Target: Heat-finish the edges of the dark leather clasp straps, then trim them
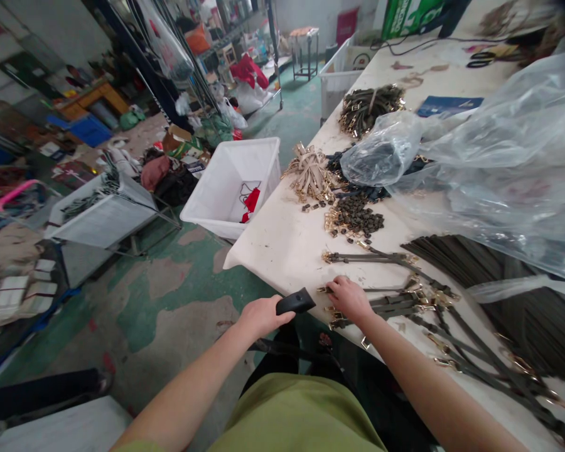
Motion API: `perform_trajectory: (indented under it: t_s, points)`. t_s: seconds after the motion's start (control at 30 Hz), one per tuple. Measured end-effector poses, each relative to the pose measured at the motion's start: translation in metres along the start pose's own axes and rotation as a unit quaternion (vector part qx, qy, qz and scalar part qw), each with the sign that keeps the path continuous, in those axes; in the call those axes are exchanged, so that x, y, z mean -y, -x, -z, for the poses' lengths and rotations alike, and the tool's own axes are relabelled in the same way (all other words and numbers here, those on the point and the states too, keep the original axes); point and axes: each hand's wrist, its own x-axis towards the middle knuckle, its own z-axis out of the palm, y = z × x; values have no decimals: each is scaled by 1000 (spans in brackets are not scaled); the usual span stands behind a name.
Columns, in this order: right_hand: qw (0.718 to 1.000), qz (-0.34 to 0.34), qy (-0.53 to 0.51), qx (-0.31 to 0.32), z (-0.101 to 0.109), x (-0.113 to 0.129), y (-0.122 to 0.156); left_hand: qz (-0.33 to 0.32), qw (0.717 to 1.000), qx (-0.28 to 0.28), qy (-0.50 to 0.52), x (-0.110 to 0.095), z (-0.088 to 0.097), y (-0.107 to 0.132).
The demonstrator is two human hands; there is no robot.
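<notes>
Dark webbing straps [405, 307] fitted with gold metal clasps lie fanned across the near end of a white-covered table [282, 251] in a cluttered workshop, as a worker's 2 bare hands reach in. The right hand [348, 300] rests on the strap ends at the table edge, its fingers [335, 284] curled narrowly over the hardware; whether they grip a strap cannot be told from this view. The left hand [262, 317] is held off the table, out over the floor, with its fingers [277, 317] closed around a black plastic handle [295, 301].

Clasps already sit on the spread straps, which appears to mark the finished portion. Much loose stock lies farther along the table: a tied bundle of gold clasps [309, 172], a heap of small dark fittings [355, 216] and a bound bunch of straps with gold buckles [370, 110]. A long stack of dark strips [513, 301] lies at right, partly under clear polythene sheeting [513, 163], with no hardware visible on it. A smaller clear plastic bag [381, 154] sits beside the fittings.

Below the table, a white plastic crate [230, 185] stands on the green-and-beige painted floor [169, 301], a red item [251, 202] inside it. Black-handled scissors [483, 59] lie at the table's far end.
</notes>
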Motion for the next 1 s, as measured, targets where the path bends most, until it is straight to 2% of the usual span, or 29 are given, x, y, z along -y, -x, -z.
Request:
perform_trajectory:
  t_s: [0.13,0.43,0.57,0.7,0.8,0.9,1.0]
  points:
    - [998,-48,-44,9,-6,8,-6,-1,1000,-6,8,1,0,-1]
    - [974,-144,-174,17,-10,6,-17,1,1000,-15,17,1,3,1]
    - [981,-160,-113,12,-10,22,-17,6,1000,-11,12,1,2,0]
    - [987,-157,-20,-32,-11,37,-13,17,1000,1,-7,-1,1,0]
    - [991,-117,-38,-55,-8,26,-5,20,999,12,-25,-3,1,0]
    - [993,-71,-54,-79,-6,0,5,12,999,20,-38,-9,2,-1]
    - [994,-53,-70,-60,-10,-21,10,-3,998,15,-58,-21,2,-7]
